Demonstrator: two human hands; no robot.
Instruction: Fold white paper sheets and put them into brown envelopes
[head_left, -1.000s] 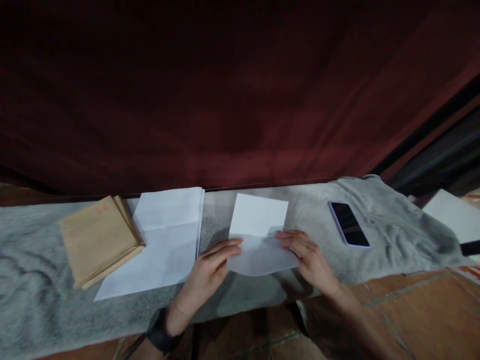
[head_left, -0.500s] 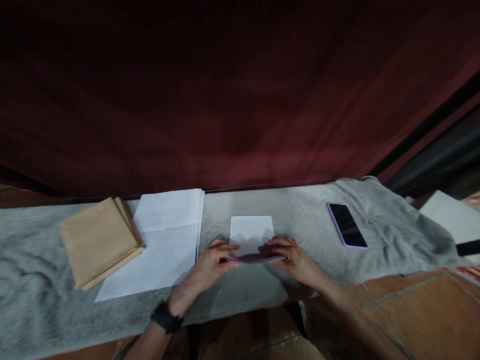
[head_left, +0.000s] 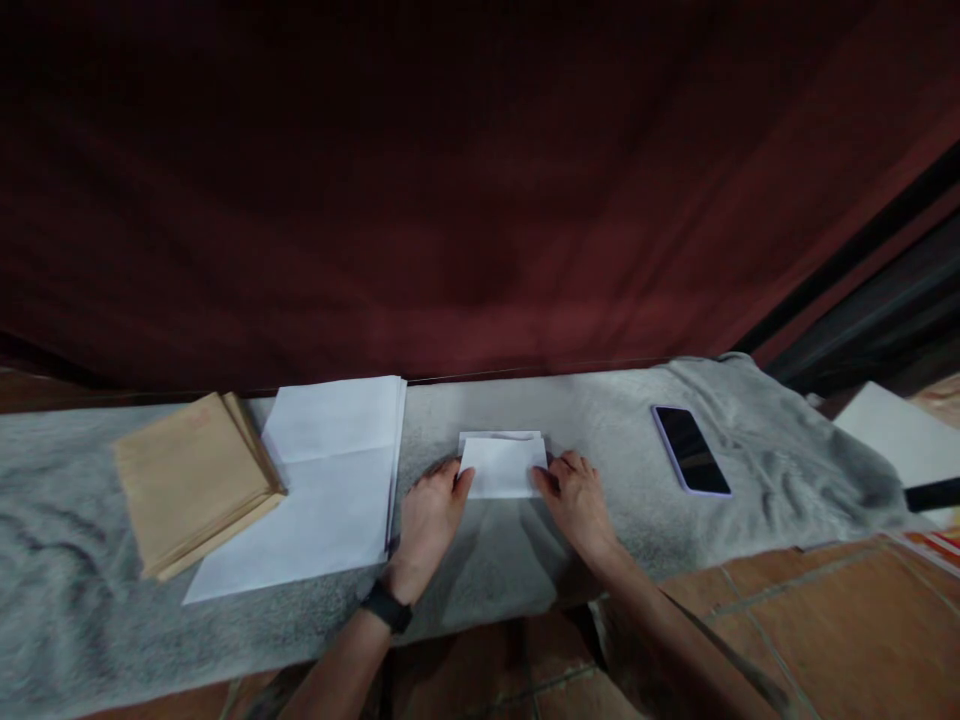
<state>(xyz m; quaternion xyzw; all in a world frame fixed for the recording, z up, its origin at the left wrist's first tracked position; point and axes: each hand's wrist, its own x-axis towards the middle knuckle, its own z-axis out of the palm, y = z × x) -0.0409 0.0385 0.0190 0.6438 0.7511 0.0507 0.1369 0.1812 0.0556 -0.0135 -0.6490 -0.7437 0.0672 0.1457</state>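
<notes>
A white sheet of paper (head_left: 502, 468) lies folded over on the grey cloth in front of me, its upper layer stopping just short of the far edge of the layer beneath. At its left end my left hand (head_left: 433, 505) grips the paper, thumb on top and fingers at the side. My right hand (head_left: 576, 500) holds the right end the same way, thumb on the upper layer. A dark watch band (head_left: 387, 606) circles my left wrist.
Larger white sheets (head_left: 330, 480) lie to the left, partly under a stack of brown envelopes (head_left: 199, 480). A phone (head_left: 691, 450) in a lilac case rests on the right. Grey cloth (head_left: 600, 420) covers the surface, with a dark red curtain (head_left: 480, 250) behind and tiled floor (head_left: 847, 610) in front.
The near part of the paper, raised and curved before, has been brought over away from me and now lies flat on the rest. Both hands have turned, thumbs now on top.
</notes>
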